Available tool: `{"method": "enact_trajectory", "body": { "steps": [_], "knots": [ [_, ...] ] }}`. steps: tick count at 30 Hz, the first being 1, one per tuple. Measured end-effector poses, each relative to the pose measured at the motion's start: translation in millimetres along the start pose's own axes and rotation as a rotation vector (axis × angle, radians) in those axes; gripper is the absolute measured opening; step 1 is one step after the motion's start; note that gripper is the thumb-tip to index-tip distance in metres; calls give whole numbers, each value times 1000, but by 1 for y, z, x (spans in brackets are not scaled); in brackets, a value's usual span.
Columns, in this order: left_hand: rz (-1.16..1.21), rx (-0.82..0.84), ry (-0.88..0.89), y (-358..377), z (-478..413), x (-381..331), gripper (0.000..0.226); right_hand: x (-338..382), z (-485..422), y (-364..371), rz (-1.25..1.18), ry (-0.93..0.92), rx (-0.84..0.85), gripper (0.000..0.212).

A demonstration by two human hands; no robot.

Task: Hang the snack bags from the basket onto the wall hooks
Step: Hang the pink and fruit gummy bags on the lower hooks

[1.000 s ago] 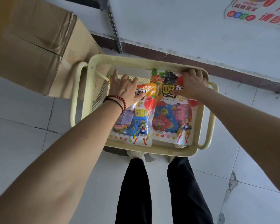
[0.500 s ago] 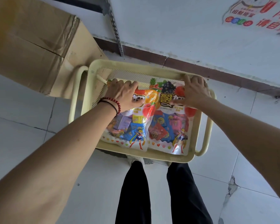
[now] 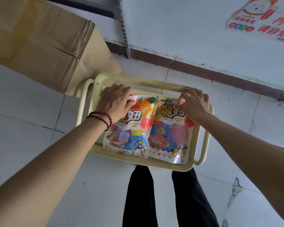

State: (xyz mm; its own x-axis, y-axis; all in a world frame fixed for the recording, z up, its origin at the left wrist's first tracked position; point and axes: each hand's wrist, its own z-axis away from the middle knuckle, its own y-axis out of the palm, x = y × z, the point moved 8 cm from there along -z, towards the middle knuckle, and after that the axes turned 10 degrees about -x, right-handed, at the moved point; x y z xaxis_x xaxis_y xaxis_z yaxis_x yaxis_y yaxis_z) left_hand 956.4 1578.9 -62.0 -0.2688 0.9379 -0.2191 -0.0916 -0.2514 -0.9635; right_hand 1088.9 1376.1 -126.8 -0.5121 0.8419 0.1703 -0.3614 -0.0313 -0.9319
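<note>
- Left hand (image 3: 116, 102): curled fingers grip the top edge of the left snack bag (image 3: 133, 133).
- Right hand (image 3: 195, 104): fingertips pinch the top of the right snack bag (image 3: 169, 136).
- Cardboard box (image 3: 47, 46): just beside the far-left corner of the basket (image 3: 138, 79).

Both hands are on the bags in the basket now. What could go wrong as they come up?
The left hand grips the left snack bag and the right hand pinches the right snack bag by their top edges only; full bags could slip or tear there. The left bag's edge laps over the right one, so they may snag leaving the basket.
</note>
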Motion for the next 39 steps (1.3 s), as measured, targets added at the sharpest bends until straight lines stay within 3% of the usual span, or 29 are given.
{"method": "enact_trajectory", "body": {
  "steps": [4,8,10,14,17,22,26,34,39],
  "knots": [
    [6,-14,-12,-12,2,5,27,2,-3,-7,-172,77,-10,29],
    [79,3,-93,-24,2,8,31,16,10,11,-18,-82,361,20],
    [109,9,-125,-30,6,5,30,23,27,13,-14,-92,424,33],
    [90,-29,-80,-34,10,1,31,22,24,-3,-216,79,220,55],
    [113,-74,-92,-31,8,3,30,13,8,2,-170,107,195,65],
    [129,-124,-168,-11,3,6,26,-8,-4,16,-83,209,210,64],
    [102,-115,-168,0,-6,2,27,-6,-7,19,6,98,172,53],
    [152,-23,-97,-7,-9,-1,25,6,-7,14,-283,117,235,31],
    [291,109,-154,-29,13,1,26,28,19,-39,-187,-19,43,27]
  ]
}}
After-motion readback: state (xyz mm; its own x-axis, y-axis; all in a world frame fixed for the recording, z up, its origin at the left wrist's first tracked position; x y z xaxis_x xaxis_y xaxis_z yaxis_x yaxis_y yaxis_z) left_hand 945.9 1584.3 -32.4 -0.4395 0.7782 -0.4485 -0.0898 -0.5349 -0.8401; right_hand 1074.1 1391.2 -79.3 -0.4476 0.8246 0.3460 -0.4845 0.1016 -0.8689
